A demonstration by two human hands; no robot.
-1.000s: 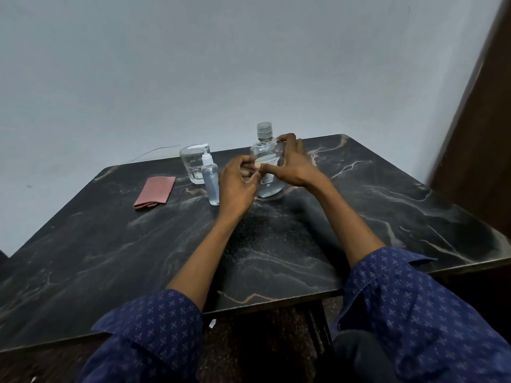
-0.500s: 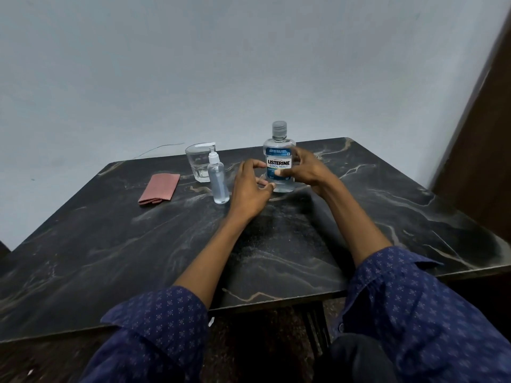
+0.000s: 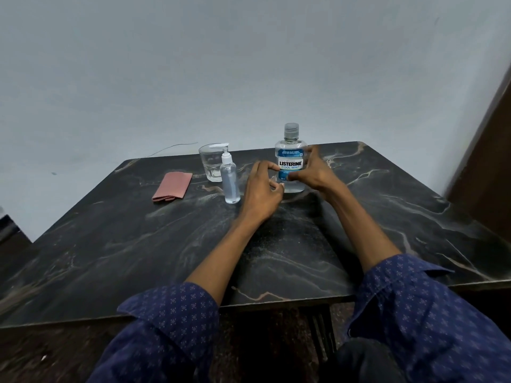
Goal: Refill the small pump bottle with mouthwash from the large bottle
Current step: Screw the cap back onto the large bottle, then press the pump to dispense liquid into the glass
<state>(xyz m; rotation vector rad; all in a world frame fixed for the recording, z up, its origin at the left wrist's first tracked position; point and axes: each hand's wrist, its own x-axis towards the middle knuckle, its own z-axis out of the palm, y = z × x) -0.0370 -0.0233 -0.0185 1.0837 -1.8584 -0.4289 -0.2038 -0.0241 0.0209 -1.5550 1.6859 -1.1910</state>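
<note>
The large mouthwash bottle [image 3: 291, 157] stands upright at the back middle of the table, grey cap on, blue label facing me. My right hand [image 3: 315, 172] wraps its right side, with the thumb across the lower label. My left hand [image 3: 261, 193] hovers at the bottle's left with fingers curled and apart, fingertips close to the label. The small clear pump bottle [image 3: 230, 182], its white pump fitted, stands just left of my left hand, untouched.
An empty glass tumbler [image 3: 210, 164] stands behind the pump bottle. A folded pink cloth [image 3: 172, 186] lies further left. The dark marble table [image 3: 124, 244] backs onto a grey wall, with a brown wooden panel [image 3: 489, 161] at the right.
A second ago both hands held the large bottle with its label turned away. It now stands upright with the label facing me, and my left hand has eased off its side.
</note>
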